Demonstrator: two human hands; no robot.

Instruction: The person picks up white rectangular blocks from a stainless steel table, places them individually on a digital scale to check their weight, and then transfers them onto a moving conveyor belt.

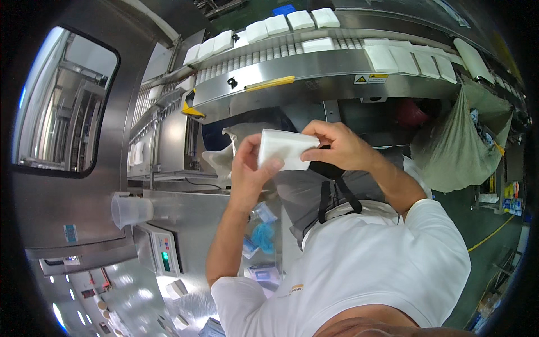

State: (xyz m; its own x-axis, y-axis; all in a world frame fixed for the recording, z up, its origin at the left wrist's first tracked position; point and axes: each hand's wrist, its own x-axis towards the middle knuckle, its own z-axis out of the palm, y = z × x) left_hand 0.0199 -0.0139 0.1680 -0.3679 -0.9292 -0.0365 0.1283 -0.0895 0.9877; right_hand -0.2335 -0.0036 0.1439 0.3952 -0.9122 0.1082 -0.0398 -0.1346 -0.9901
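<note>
A folded white pad, like a stack of tissue or wipes (287, 148), is held in front of my body between both hands. My left hand (248, 163) grips its left edge, with the thumb on the near face. At the right end, my right hand (336, 145) pinches the pad between thumb and fingers. Beyond my hands runs a roller conveyor (264, 54). Similar white pads (276, 24) lie in a row along its far side, and more white pads (390, 59) lie overlapping on its right part.
A green cloth bag (457, 143) hangs at the conveyor's right end. To my left, a steel table (196, 216) carries a digital scale (163, 250), a clear plastic jug (131, 210) and a crumpled blue item (262, 236). A steel cabinet with a window (67, 101) stands far left.
</note>
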